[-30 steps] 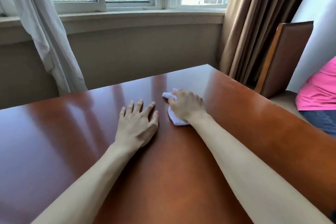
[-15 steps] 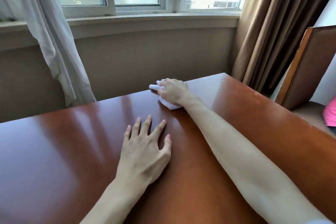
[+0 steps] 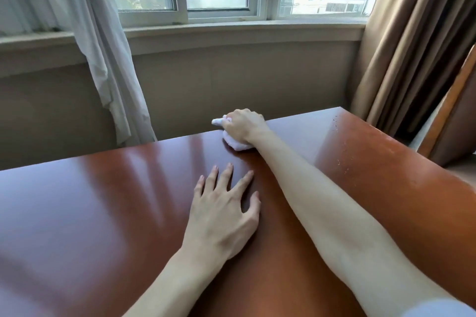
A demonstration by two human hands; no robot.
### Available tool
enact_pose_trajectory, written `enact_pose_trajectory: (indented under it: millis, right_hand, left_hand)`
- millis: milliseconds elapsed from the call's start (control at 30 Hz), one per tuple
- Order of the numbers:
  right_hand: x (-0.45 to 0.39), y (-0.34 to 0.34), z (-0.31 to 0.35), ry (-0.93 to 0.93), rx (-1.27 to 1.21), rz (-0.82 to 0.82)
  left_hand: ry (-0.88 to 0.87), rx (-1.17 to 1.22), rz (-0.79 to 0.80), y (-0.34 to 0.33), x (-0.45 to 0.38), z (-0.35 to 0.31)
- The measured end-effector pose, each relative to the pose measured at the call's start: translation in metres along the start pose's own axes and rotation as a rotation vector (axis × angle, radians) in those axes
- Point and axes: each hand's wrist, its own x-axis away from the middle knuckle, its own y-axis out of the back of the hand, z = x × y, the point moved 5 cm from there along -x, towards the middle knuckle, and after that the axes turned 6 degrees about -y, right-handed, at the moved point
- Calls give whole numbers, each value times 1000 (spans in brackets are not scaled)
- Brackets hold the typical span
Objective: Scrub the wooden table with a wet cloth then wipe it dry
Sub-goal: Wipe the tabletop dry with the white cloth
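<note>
Right hand (image 3: 244, 125) clenched round white cloth (image 3: 235, 143) at far edge of wooden table (image 3: 103, 213). Left hand (image 3: 222, 216) flat, fingers spread, resting on tabletop. No readable writing.

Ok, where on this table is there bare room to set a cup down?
The table is bare left of the left hand, out to the white curtain. Right of the right hand and cloth, droplets speckle the free strip. Between the arms it's tight.
</note>
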Motion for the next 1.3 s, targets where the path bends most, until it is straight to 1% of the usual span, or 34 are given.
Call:
enact_pose_trajectory:
  millis: [33,67,133,200,267,367,467,600,667,733,800,833,900,967,1067,1200,1300]
  right_hand:
    - [-2,3,-11,-71,14,-23]
    - [0,1,-12,-50,18,-27]
    - [18,0,-4,70,-18,6]
    - [44,6,-8,79,-106,17]
    - [64,8,-24,5,-131,-23]
    - [97,10,-51,-194,-116,-118]
    - [150,16,-65,-230,-91,-159]
    - [232,20,-66,-254,-20,-106]
    - [273,18,-51,-224,-17,-95]
    - [312,16,-32,-150,8,-111]
    - [335,13,-23,-90,16,-112]
    - [338,13,-24,-89,-1,-97]
    - [325,14,-32,-108,-11,-86]
    - [290,18,-51,-149,13,-148]
    - [213,22,-96,-299,15,-153]
    - [106,32,-138,-387,18,-128]
    - [43,41,-164,-424,28,-143]
  left_hand:
    - [-8,-1,10,-1,-1,-1]
    - [-3,-4,7,-1,0,0]
    - [13,1,19,0,1,1]
    - [8,9,28,-1,1,0]
    - [12,17,33,-1,1,1]
    - [17,37,32,0,2,1]
    - [20,47,53,0,1,0]
    - [21,43,70,2,2,-1]
    - [18,34,85,2,3,-1]
    - [17,28,97,2,5,0]
    - [8,22,109,2,4,0]
    - [0,18,116,1,4,0]
    - [-12,13,120,-2,4,1]
    - [-19,9,111,-3,4,2]
    - [-27,16,96,-2,3,2]
    - [-16,7,70,-1,3,1]
    - [-7,-13,60,0,2,1]
